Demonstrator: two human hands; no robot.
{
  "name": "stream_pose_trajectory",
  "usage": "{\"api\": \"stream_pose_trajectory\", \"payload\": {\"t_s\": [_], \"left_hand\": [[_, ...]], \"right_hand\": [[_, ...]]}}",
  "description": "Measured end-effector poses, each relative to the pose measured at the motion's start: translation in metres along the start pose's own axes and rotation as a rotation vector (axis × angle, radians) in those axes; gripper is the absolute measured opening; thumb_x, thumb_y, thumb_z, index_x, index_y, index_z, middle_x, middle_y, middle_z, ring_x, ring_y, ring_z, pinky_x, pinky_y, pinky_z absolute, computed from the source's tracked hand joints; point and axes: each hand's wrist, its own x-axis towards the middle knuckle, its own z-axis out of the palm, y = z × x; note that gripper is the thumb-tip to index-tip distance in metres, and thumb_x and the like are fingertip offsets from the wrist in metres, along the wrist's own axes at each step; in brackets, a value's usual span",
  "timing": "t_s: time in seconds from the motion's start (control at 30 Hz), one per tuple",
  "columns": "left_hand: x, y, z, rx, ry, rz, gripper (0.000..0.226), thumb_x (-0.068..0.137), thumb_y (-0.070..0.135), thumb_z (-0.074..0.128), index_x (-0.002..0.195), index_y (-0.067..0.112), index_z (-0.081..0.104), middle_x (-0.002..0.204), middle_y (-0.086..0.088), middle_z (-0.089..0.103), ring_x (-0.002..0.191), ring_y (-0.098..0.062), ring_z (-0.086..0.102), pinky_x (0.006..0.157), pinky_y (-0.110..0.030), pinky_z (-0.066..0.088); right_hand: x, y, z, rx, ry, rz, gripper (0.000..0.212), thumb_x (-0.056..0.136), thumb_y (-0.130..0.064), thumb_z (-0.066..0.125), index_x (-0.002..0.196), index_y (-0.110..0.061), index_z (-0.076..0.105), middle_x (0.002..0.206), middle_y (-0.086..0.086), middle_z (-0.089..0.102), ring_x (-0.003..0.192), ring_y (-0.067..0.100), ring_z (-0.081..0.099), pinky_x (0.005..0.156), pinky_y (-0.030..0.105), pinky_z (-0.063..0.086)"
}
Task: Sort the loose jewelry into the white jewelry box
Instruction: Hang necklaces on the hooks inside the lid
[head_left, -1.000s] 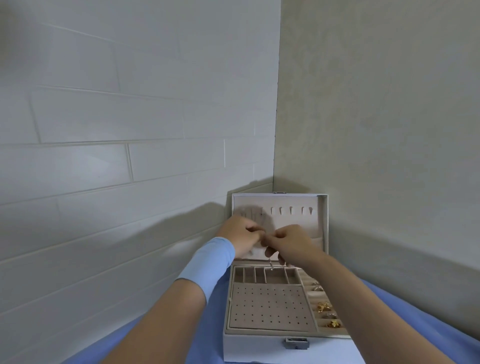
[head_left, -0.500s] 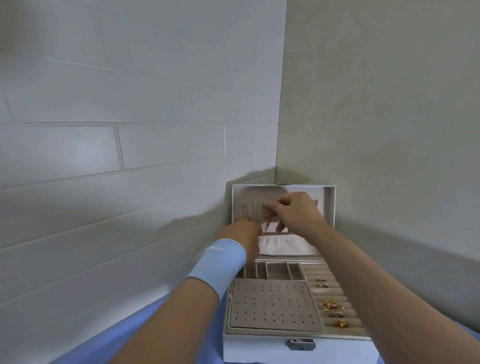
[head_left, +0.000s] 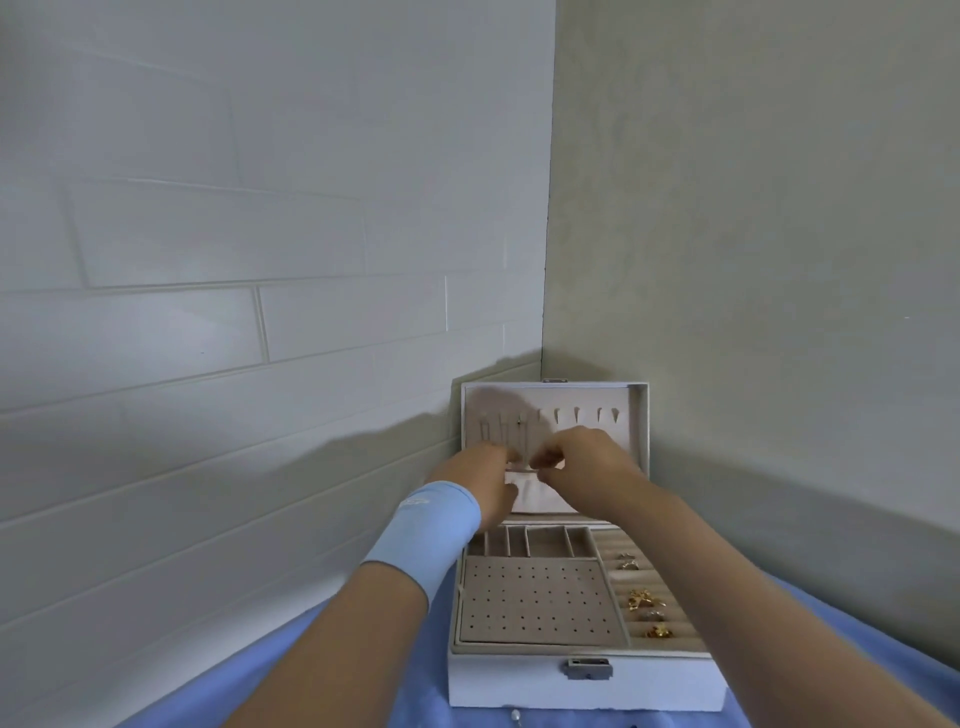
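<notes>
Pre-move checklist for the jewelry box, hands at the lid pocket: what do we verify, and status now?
1. Lid open, upright: ok.
2. Chains hung on the lid's left hooks: ok, three hang.
3. Spare hooks: ok, five bare.
4. Chain ends tucked in the pocket: cannot tell; left hand and right hand cover its rim.
5. What the curled fingers pinch: cannot tell.
6. All loose pieces boxed: not ok; a small pearl piece lies on the blue cloth in front of the jewelry box.
</notes>
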Motion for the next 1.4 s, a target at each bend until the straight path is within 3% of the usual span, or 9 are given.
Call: {"api": "stream_pose_trajectory", "payload": {"t_s": [0.17,0.37,0.5,0.7,0.8,1.03,1.2,1.3,1.4], "left_hand": [[-0.045,0.018,-0.004,-0.171,0.078,0.055,0.044,0.097,0.028,0.052,0.140,0.034,0.046,0.137,0.011,0.054,0.117,-0.015,0.056,0.100,-0.035,0.046],[-0.114,0.047,0.019,-0.313,0.097,0.092,0.024,0.094,0.027,0.057,0.116,0.033,0.058,0.100,0.015,0.061,0.087,-0.009,0.057,0.085,-0.029,0.049],[-0.149,0.068,0.038,-0.311,0.003,0.097,0.010,0.092,0.029,0.057,0.094,0.036,0.064,0.096,0.014,0.066,0.088,-0.009,0.060,0.086,-0.030,0.050],[-0.186,0.091,0.064,-0.195,-0.236,0.096,0.014,0.087,0.039,0.062,0.088,0.027,0.070,0.095,0.003,0.072,0.088,-0.019,0.065,0.080,-0.027,0.050],[-0.194,0.098,0.076,-0.070,-0.301,0.063,0.027,0.083,0.044,0.064,0.089,0.019,0.072,0.097,-0.001,0.072,0.088,-0.021,0.065,0.084,-0.028,0.053],[-0.192,0.102,0.089,0.019,-0.346,0.033,0.014,0.080,0.039,0.069,0.085,0.027,0.072,0.111,0.005,0.071,0.104,-0.020,0.065,0.089,-0.029,0.050],[-0.186,0.087,0.082,-0.171,-0.253,-0.005,0.021,0.079,0.032,0.059,0.086,0.017,0.070,0.089,-0.004,0.072,0.078,-0.021,0.061,0.079,-0.033,0.052],[-0.182,0.079,0.072,-0.373,-0.210,-0.040,0.012,0.086,0.026,0.054,0.084,0.018,0.062,0.078,-0.002,0.063,0.071,-0.017,0.052,0.068,-0.031,0.042],[-0.182,0.073,0.060,-0.704,-0.179,-0.087,0.011,0.093,0.022,0.052,0.086,0.019,0.060,0.077,0.008,0.069,0.071,-0.009,0.060,0.068,-0.025,0.045]], "right_hand": [[-0.043,-0.004,-0.026,0.121,0.000,-0.046,0.015,0.093,-0.019,0.066,0.097,-0.026,0.078,0.087,-0.018,0.069,0.083,0.001,0.064,0.075,0.020,0.050],[-0.126,0.007,-0.033,0.126,-0.258,-0.038,0.013,0.088,-0.019,0.073,0.087,-0.030,0.077,0.067,-0.018,0.068,0.047,-0.005,0.058,0.056,0.014,0.046],[-0.173,0.022,-0.025,0.052,-0.409,-0.016,0.019,0.086,-0.015,0.071,0.081,-0.033,0.075,0.076,-0.008,0.073,0.053,0.008,0.060,0.057,0.015,0.047],[-0.209,0.037,-0.008,-0.055,-0.552,0.055,0.010,0.078,-0.026,0.082,0.082,-0.033,0.077,0.089,0.000,0.075,0.071,0.009,0.060,0.069,0.023,0.048],[-0.218,0.038,-0.002,-0.083,-0.561,0.096,0.016,0.073,-0.025,0.085,0.088,-0.024,0.079,0.076,-0.005,0.071,0.066,0.010,0.060,0.062,0.021,0.049],[-0.218,0.049,0.004,0.006,-0.536,0.101,0.004,0.079,-0.026,0.077,0.081,-0.027,0.080,0.051,-0.014,0.062,0.054,0.007,0.054,0.057,0.019,0.048],[-0.212,0.056,0.007,0.221,-0.479,0.018,0.017,0.083,-0.027,0.063,0.077,-0.022,0.077,0.082,-0.001,0.077,0.071,0.011,0.061,0.074,0.030,0.053],[-0.205,0.049,0.004,0.383,-0.416,-0.037,0.019,0.092,-0.020,0.061,0.088,-0.006,0.073,0.076,0.001,0.075,0.069,0.010,0.061,0.077,0.030,0.053],[-0.198,0.039,0.000,0.542,-0.351,-0.049,0.014,0.096,-0.014,0.061,0.089,-0.005,0.068,0.069,0.005,0.065,0.060,0.013,0.056,0.065,0.026,0.048]]}}
